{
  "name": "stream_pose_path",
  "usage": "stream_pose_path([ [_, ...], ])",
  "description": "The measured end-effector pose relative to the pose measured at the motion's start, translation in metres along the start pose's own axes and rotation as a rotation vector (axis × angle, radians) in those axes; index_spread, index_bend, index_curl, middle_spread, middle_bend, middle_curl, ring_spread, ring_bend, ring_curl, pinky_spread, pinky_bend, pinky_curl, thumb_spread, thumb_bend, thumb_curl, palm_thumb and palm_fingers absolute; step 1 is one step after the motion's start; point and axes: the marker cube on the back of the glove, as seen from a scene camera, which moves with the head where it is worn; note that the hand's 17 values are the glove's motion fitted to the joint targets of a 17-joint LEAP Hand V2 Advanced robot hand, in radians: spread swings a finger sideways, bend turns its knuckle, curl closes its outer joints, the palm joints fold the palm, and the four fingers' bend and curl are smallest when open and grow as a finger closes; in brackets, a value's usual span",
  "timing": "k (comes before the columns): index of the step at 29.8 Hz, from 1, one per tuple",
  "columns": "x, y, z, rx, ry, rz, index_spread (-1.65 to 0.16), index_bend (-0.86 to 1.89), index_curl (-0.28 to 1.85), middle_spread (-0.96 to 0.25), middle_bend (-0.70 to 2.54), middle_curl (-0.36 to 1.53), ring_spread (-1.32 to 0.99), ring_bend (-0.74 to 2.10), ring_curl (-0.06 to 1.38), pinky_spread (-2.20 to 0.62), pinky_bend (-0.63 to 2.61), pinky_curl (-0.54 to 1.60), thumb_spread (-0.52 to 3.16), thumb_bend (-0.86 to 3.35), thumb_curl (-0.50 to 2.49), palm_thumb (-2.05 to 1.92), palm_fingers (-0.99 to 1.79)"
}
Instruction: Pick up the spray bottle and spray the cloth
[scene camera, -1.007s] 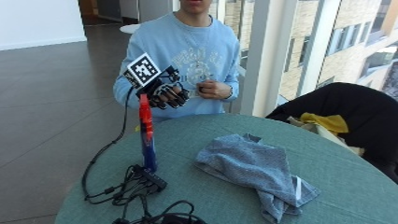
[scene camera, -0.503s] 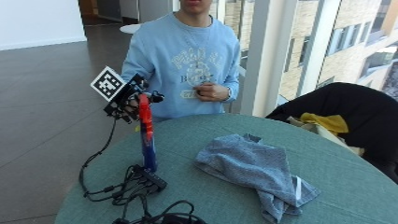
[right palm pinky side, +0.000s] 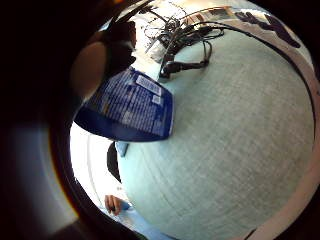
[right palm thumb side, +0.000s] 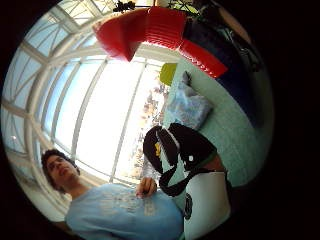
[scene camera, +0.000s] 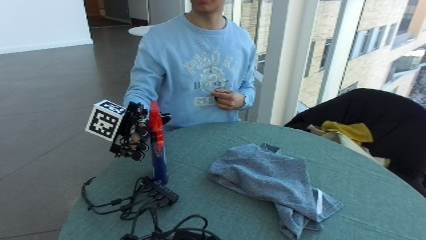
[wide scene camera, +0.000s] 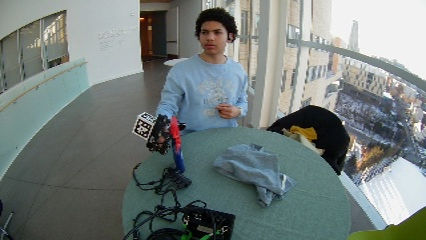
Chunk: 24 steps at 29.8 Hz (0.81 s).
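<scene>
A spray bottle with a red head and blue body stands upright near the left edge of the round green table. My gloved right hand hovers just left of the red head, palm toward it and fingers loosely curled, with none seen wrapped round the bottle. The palm views show the blue label and the red head close by. A crumpled grey-blue cloth lies on the table to the right of the bottle, apart from it. The person's bare left hand is held at the chest.
Black cables lie tangled at the bottle's foot and run to a black box at the table's near edge. A chair with a black jacket and a yellow item stands at the far right. Bare tabletop lies beyond the cloth.
My gloved hand has come down from above the bottle's top and moved left, and now sits beside the red head. The bottle and cloth have not moved.
</scene>
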Motion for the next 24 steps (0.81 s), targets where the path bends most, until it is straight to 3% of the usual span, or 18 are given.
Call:
stream_pose_path([
  [14, 0.005, -0.036, 0.023, 0.035, -0.129, 0.035, -0.36, 0.12, 0.25, -0.08, 0.30, 0.41, 0.00, 0.32, 0.34, 0.21, 0.29, 0.30, 1.04, -0.01, 0.33, 0.68, 0.64],
  [24, -0.002, -0.050, 0.028, 0.112, -0.113, -0.004, -0.30, 0.22, 0.32, -0.08, 0.27, 0.41, -0.02, 0.30, 0.33, 0.17, 0.25, 0.30, 1.01, -0.02, 0.34, 0.76, 0.94],
])
